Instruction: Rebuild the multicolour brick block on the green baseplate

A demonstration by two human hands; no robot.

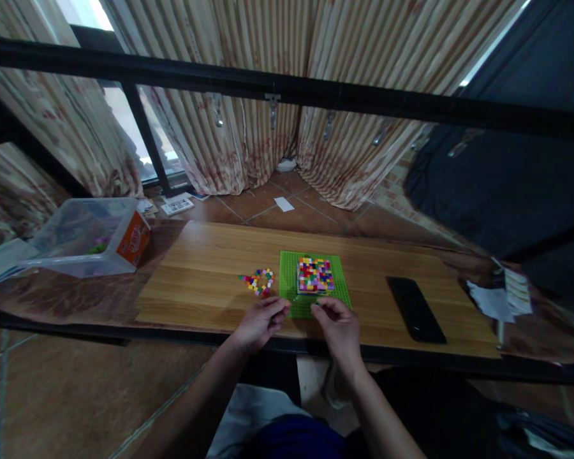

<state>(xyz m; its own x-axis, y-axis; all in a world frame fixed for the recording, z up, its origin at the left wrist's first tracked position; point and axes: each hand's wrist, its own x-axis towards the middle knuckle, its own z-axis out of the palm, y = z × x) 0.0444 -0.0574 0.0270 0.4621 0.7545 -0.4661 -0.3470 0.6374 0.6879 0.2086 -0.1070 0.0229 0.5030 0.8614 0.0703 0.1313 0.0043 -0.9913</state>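
On the wooden board, a green studded baseplate [289,271] carries a square block of small multicoloured building bricks [316,274]. My left hand [261,322] is at the plate's near left corner, its thumb and fingers pinched on what looks like a small orange brick [287,304]. Over the near right part of the plate, my right hand [338,325] is closed in a pinch too. What sits between its fingertips is too small and dark to make out. Just beyond my left hand lies a loose cluster of coloured bricks [257,280], spread in a rough ring.
A black phone-like slab [415,309] lies on the board at right, with crumpled white papers [500,299] past it. At left stands a clear plastic box [86,236] with an orange label. A dark metal bar [287,92] with hanging clips crosses in front of the curtains.
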